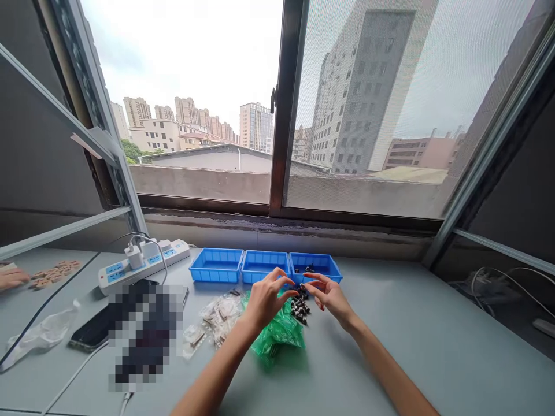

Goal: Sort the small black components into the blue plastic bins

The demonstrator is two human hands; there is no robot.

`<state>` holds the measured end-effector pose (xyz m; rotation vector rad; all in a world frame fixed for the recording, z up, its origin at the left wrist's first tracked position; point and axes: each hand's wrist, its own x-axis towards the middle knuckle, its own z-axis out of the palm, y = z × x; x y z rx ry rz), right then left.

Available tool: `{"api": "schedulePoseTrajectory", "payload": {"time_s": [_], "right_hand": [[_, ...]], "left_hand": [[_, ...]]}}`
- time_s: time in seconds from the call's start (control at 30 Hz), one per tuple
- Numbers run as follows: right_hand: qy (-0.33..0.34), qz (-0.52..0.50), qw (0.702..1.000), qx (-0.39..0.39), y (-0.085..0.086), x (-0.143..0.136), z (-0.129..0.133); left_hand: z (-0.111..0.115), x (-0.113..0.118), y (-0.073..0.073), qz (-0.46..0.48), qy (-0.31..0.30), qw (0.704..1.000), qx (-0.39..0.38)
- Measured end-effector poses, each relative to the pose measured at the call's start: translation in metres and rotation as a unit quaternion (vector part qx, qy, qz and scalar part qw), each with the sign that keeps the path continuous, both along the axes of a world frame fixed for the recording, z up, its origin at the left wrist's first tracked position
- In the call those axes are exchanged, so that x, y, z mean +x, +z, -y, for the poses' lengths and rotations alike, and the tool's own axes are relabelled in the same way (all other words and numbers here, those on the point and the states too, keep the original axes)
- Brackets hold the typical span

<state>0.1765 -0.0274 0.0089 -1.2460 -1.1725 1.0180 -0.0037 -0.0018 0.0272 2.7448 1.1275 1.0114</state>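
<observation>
My left hand [269, 296] hovers over a crumpled green plastic bag [280, 335], its thumb and forefinger curved with a gap between them. Facing it from the right is my right hand [330, 296], forefinger and thumb stretched leftward and apart. The fingertips of both hands come close together above a pile of small black-and-silver parts [300, 309]; I make out nothing held in either hand. Left of the green bag lies a heap of small clear plastic packets [219, 318]. Behind my hands stands the right blue bin [332, 271], with a few dark parts inside.
Two more blue bins, the middle [260, 277] and left [212, 276], complete the row. A power strip [151, 264] with plugs, dark phones [91, 332], cables and a white plastic wrapper [45, 335] lie left. Another person's hand [12, 276] is beside small tan pieces [54, 274].
</observation>
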Motion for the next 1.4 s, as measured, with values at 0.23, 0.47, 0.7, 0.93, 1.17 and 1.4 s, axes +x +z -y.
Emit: {"api": "schedulePoseTrajectory", "payload": {"time_s": [0.23,0.47,0.7,0.93,1.17,1.4], "right_hand": [[0.046,-0.058,0.997,-0.023,0.003,-0.007,0.004],[0.05,-0.076,0.996,-0.024,-0.003,-0.009,0.005],[0.005,-0.119,0.992,-0.052,0.003,-0.012,0.006],[-0.013,-0.141,0.988,-0.065,0.01,-0.013,0.011],[-0.017,-0.159,0.984,-0.073,0.017,-0.013,0.012],[0.001,-0.147,0.986,-0.072,0.012,-0.013,0.01]], "left_hand": [[0.003,0.002,-0.001,0.056,-0.016,0.998,0.006],[0.0,-0.001,-0.002,0.049,0.006,0.999,-0.007],[0.005,0.001,0.003,0.048,-0.011,0.999,0.006],[0.007,0.001,0.004,0.047,-0.033,0.998,0.036],[0.006,0.0,0.007,0.023,-0.031,0.998,0.046],[0.003,0.0,0.003,0.024,-0.02,0.999,0.024]]}}
